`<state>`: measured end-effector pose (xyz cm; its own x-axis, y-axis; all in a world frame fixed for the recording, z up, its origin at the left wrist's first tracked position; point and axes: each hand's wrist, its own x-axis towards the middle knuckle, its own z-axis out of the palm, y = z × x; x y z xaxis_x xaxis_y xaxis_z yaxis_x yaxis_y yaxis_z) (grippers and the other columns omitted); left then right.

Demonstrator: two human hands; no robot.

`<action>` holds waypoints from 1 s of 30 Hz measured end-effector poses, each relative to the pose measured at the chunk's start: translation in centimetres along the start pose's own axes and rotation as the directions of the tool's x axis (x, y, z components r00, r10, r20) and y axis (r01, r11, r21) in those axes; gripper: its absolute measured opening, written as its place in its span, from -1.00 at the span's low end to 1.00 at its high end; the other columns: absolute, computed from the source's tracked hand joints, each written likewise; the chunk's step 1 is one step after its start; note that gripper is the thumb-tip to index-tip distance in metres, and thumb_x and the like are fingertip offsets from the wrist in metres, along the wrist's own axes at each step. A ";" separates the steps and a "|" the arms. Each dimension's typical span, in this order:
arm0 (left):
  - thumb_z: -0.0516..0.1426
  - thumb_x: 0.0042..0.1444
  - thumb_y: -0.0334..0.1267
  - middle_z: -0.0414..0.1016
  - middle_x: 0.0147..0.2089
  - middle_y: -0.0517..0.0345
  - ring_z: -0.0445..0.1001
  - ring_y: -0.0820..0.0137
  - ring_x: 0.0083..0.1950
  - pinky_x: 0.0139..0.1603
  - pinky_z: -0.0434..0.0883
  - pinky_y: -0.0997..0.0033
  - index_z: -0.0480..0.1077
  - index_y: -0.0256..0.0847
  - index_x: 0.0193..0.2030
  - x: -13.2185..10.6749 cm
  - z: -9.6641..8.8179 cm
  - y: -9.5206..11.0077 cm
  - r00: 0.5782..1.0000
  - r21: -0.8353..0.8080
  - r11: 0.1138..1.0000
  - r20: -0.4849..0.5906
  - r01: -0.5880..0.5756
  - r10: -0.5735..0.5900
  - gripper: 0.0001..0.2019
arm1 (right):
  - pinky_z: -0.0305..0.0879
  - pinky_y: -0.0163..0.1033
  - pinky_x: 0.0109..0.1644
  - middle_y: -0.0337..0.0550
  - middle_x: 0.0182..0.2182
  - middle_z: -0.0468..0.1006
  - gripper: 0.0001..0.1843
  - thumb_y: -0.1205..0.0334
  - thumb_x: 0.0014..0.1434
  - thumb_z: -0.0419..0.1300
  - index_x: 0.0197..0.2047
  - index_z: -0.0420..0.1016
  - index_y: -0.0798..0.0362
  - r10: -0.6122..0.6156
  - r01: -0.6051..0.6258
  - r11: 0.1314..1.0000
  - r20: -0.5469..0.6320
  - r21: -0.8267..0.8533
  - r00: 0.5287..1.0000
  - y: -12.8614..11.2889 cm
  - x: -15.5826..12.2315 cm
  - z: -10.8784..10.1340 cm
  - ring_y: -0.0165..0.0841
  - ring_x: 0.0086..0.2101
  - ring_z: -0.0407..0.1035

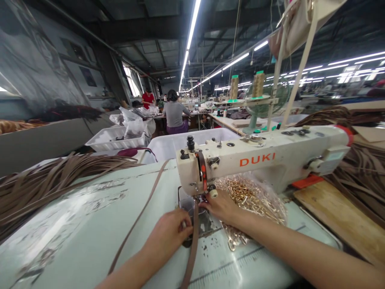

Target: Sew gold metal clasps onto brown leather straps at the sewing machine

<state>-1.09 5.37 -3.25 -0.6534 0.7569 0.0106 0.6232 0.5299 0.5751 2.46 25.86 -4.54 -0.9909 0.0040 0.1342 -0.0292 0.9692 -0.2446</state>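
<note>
- Your left hand is curled beside the tan strap on the machine bed; you can't tell from this view whether it pinches the strap or only rests against it.
- Your right hand lies forward with its fingers together at the foot of the sewing machine head, and its fingertips are hidden behind the machine, so any grip is unclear.
- The strap runs from under that foot straight toward you, over the near edge of the pale green sewing table. Whether any stitching is done on it is too small to tell.
- A second, thinner strip curves across the table to your left.
- Loose bundles of brown strips lie far left and right, so plenty of strip material remains.
- A clear bag of gold metal fittings sits just right of your right hand, under the machine's arm.
- A wooden board lies further right.
- Farther ahead, a person in a grey top works beyond the white plastic bins.
</note>
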 end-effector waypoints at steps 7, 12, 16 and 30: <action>0.07 0.10 -0.42 0.39 -0.14 0.10 0.47 0.39 -0.29 -0.23 0.40 0.43 0.37 -0.21 -0.09 3.6 0.8 -1.9 0.984 0.062 0.998 -0.180 0.003 0.008 -0.77 | 0.34 -0.10 -0.13 0.09 -0.10 0.41 -0.62 -0.02 0.27 0.03 -0.13 0.46 0.12 0.050 -0.062 0.995 -0.141 -0.083 0.989 -1.4 -3.5 -2.1 -0.10 -0.09 0.33; -0.01 0.21 -0.38 0.44 -0.27 0.13 0.46 0.35 -0.23 -0.16 0.36 0.42 0.45 -0.16 -0.32 3.5 1.2 -1.4 0.977 0.098 0.993 -0.197 -0.059 0.078 -0.78 | 0.39 -0.01 -0.15 0.08 -0.09 0.41 -0.64 0.05 0.31 -0.01 0.03 0.37 0.08 0.044 -0.062 0.992 -0.155 -0.111 0.987 -2.7 -4.0 0.0 -0.08 -0.12 0.36; -0.08 0.24 -0.40 0.44 -0.30 0.12 0.44 0.37 -0.28 -0.21 0.34 0.43 0.41 -0.18 -0.31 3.0 1.4 -1.6 0.972 0.114 0.992 -0.218 -0.060 0.084 -0.75 | 0.42 -0.06 -0.21 0.12 -0.07 0.41 -0.71 0.34 0.29 -0.02 0.06 0.31 0.12 0.041 -0.067 0.982 -0.145 -0.179 0.989 -3.9 -3.3 2.0 -0.11 -0.14 0.37; 0.21 0.09 -0.08 0.42 0.03 0.17 0.39 0.28 0.04 0.08 0.31 0.33 0.39 0.00 0.01 2.2 -2.9 -3.0 0.962 0.158 0.950 0.086 -0.269 0.259 -0.66 | 0.31 -0.16 -0.23 -0.04 -0.19 0.48 -0.68 0.05 0.20 0.15 -0.08 0.38 0.08 0.076 -0.078 0.997 -0.104 -0.015 0.992 -1.5 -3.5 -0.5 -0.14 -0.20 0.41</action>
<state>-5.60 4.34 -2.58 -0.4306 0.8981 0.0887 0.8358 0.3598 0.4146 6.05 24.55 -4.18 -0.9712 0.1032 0.2147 0.0500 0.9695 -0.2400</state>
